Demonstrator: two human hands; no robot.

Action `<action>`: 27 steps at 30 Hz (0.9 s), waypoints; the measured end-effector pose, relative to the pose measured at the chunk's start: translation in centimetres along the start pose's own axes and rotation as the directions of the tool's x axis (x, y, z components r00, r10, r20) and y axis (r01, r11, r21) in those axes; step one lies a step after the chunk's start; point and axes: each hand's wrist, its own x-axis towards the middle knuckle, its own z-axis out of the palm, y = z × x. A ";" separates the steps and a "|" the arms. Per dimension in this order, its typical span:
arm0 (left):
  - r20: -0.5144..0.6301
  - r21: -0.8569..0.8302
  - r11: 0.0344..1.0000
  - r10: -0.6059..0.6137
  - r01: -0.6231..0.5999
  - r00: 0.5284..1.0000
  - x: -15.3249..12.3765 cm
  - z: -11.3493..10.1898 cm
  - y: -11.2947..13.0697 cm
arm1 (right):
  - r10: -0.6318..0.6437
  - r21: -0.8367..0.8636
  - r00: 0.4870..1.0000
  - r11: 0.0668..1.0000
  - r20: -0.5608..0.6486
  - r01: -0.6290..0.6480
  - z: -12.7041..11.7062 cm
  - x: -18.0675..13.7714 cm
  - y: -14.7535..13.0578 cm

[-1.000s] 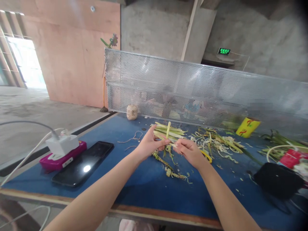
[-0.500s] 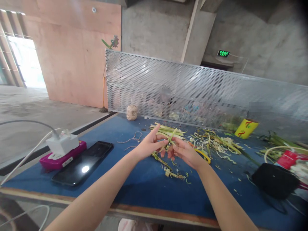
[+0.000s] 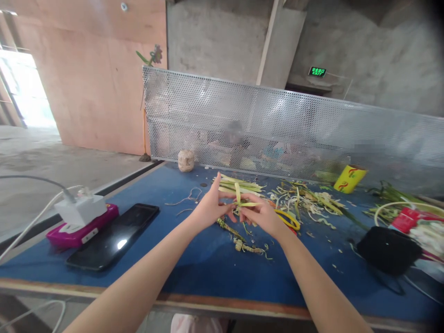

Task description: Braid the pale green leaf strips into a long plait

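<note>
Above the middle of the blue table, my left hand (image 3: 212,206) and my right hand (image 3: 261,213) meet around a small piece woven from pale green leaf strips (image 3: 238,201). Both hands pinch it; one strip end points up and another lies toward the right fingers. My left thumb sticks upward. Behind the hands lies a bundle of cut green strips (image 3: 256,186). Just below them on the table rests a braided plant piece with knobbly ends (image 3: 239,243). Yellow-handled scissors (image 3: 289,220) lie beside my right wrist, partly hidden by it.
Leaf scraps (image 3: 308,199) spread to the right, near a yellow roll (image 3: 350,179). A black pouch (image 3: 388,249) lies at the right edge. On the left are a black phone (image 3: 114,236) and a magenta power strip (image 3: 83,226). A perforated metal screen (image 3: 294,134) borders the back.
The woven piece has turned in my fingers, so one strip now stands up and another points right. Both hands have shifted slightly left in view, as has the whole scene.
</note>
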 end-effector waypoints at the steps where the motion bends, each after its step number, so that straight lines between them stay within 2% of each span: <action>1: -0.006 0.013 1.000 -0.021 0.022 1.000 0.0 0.1 -0.1 | -0.017 -0.034 1.000 0.999 -0.017 0.017 0.1 0.0 0.1; 5: 0.008 0.078 0.994 -0.072 0.072 0.997 -0.1 0.3 -0.1 | -0.059 -0.127 0.997 0.991 -0.056 0.052 0.2 0.1 0.4; 8: 0.063 0.075 0.993 -0.097 0.093 0.993 -0.2 0.2 0.0 | -0.079 -0.173 0.993 0.983 -0.088 0.063 0.1 0.1 0.5; 12: 0.167 0.045 0.991 -0.134 0.128 0.977 0.0 0.0 -0.3 | -0.054 -0.097 0.995 0.994 -0.081 0.046 0.3 0.4 1.0; 15: 0.209 0.017 0.977 -0.210 0.211 0.955 0.1 0.1 -0.6 | -0.026 -0.011 0.991 1.000 -0.133 0.025 0.7 0.8 1.8; 19: 0.177 -0.054 0.943 -0.313 0.327 0.933 0.0 0.6 -0.8 | 0.020 0.091 0.972 0.996 -0.234 0.002 1.0 0.9 2.8; 27: 0.142 -0.029 0.907 -0.413 0.421 0.900 -0.1 0.9 -0.7 | 0.113 0.107 0.956 0.990 -0.271 -0.087 1.1 1.0 3.2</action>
